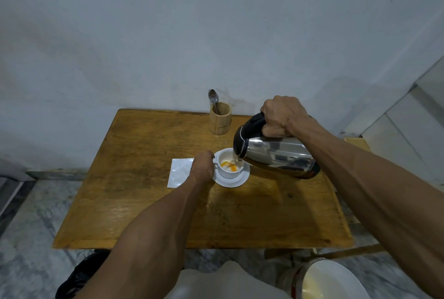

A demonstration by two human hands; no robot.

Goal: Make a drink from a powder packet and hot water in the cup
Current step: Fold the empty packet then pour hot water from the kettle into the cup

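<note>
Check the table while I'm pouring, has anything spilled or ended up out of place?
Nothing stands out. The kettle pours into the cup, which sits upright on its saucer; no spill shows on the table. The packet lies flat beside it.

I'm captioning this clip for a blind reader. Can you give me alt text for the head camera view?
A right hand tilts a steel kettle, pouring water into a white cup on a saucer, while the left hand steadies the cup's handle. Behind: packet, spoon in wooden holder.
</note>
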